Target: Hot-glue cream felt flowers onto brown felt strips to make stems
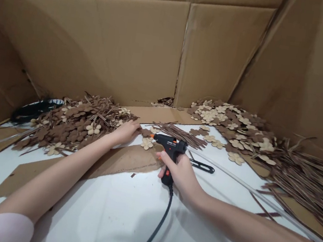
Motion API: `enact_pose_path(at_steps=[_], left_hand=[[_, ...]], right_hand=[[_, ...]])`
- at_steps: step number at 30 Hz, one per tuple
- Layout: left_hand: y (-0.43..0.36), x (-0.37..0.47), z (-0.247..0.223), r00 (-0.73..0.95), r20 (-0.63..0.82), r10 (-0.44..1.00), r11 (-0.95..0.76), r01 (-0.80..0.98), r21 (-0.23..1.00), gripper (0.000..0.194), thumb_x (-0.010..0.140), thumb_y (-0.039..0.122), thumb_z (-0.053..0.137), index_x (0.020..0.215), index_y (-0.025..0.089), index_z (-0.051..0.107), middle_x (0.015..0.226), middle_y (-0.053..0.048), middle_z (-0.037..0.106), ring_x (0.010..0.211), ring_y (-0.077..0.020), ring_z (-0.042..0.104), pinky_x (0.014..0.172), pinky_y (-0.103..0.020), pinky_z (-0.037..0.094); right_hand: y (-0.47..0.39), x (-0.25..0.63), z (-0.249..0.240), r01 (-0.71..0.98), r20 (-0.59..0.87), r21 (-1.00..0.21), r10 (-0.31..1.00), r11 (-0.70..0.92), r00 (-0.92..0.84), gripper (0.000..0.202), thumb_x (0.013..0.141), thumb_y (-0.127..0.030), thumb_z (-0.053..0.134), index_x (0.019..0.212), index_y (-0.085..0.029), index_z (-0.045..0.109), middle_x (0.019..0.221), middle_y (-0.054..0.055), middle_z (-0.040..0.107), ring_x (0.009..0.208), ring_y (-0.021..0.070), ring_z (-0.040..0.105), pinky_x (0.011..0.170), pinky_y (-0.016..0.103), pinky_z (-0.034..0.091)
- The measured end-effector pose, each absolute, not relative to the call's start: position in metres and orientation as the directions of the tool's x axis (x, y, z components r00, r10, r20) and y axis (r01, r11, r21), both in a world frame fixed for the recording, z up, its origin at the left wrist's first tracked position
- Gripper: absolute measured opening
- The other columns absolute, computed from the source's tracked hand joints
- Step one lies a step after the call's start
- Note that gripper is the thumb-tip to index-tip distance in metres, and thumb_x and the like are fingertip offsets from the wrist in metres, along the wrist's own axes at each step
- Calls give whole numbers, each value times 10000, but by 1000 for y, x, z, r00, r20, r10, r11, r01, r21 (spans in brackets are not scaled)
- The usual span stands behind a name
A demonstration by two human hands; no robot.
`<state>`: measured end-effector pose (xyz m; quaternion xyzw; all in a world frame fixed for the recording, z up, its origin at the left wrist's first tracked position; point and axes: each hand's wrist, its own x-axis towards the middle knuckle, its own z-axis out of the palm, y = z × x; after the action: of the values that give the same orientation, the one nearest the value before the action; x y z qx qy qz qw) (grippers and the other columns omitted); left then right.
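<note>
At the far left a heap of brown and pale flower cutouts (72, 126) and thin sticks lies against the cardboard wall (136, 48). The left hand (126, 131) rests at the heap's right edge, fingers flat and loosely spread on the pieces; whether it pinches one cannot be told. Just right of it a pale flower (146, 143) lies on a scrap of brown card (125, 160). The right hand (182, 173) is wrapped around the grip of the black glue gun (169, 146), nozzle pointing left toward that flower, cord (155, 229) trailing toward the viewer. Judging from this, the nozzle should stay low and steady over the card, fingers clear of its tip. Farther right lie a stick bundle (182, 134), a black tool (201, 166) and more flowers (230, 123).
</note>
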<state>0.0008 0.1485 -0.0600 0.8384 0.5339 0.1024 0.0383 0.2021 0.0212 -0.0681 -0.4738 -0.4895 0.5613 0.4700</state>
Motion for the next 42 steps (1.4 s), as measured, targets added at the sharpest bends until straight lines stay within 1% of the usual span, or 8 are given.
enact_pose_path(at_steps=[4,8,14,18,22,31,34,42], left_hand=[[143,-5,-52,270,201,942,-322,894,311,305,857,307,520,1114,145,536,1131,-88,559,966,-203,567,817,-420,478],[128,-14,-30,71,249,966,-205,799,566,227,860,301,468,1011,154,554,981,-76,614,902,-202,585,769,-348,463],[58,-26,-17,78,-89,993,43,460,887,92,683,234,525,632,175,477,588,-21,525,527,-137,523,513,-245,433],[9,-17,-31,134,-273,952,227,284,931,118,695,255,574,668,146,535,633,-20,523,561,-112,489,565,-229,428],[-11,-6,-50,114,-276,954,261,127,957,181,707,300,634,753,132,582,677,-4,515,594,-96,436,560,-197,369],[-20,-6,-66,5,-199,980,194,191,962,271,840,366,497,664,163,463,553,31,471,549,-98,409,576,-220,333],[-21,-7,-68,19,-225,974,220,147,964,262,859,373,455,720,154,492,561,26,479,545,-104,433,571,-230,350],[-22,-9,-70,53,-269,962,263,97,960,299,845,408,479,709,147,531,556,24,479,539,-96,413,539,-218,321]], right_hand=[[22,201,-68,-90,-66,-993,992,-75,-107,357,779,-444,551,920,-117,578,406,-30,546,402,113,510,396,191,351],[19,202,-69,-102,-60,-992,992,-71,-113,362,786,-463,541,901,-123,581,414,-31,540,412,105,494,409,192,350],[14,203,-67,-65,-83,-993,983,-95,-162,365,792,-489,521,847,-136,596,420,-27,538,420,107,485,411,196,346],[10,204,-64,29,-117,-993,976,-114,-186,362,793,-498,516,772,-142,583,395,-38,508,399,98,450,417,201,345],[5,204,-61,107,-139,-987,967,-118,-215,379,804,-510,494,750,-147,587,344,-67,427,372,91,400,419,212,308],[-5,205,-60,320,-188,-944,927,-79,-325,443,832,-533,426,621,-168,563,356,-33,443,479,129,464,591,259,392],[-8,205,-64,343,-215,-935,915,-92,-341,420,807,-568,432,749,-176,570,358,-48,450,436,134,452,545,269,393],[-16,205,-70,382,-268,-917,889,-118,-371,428,781,-594,445,702,-189,559,361,-30,441,395,138,448,455,267,384]])
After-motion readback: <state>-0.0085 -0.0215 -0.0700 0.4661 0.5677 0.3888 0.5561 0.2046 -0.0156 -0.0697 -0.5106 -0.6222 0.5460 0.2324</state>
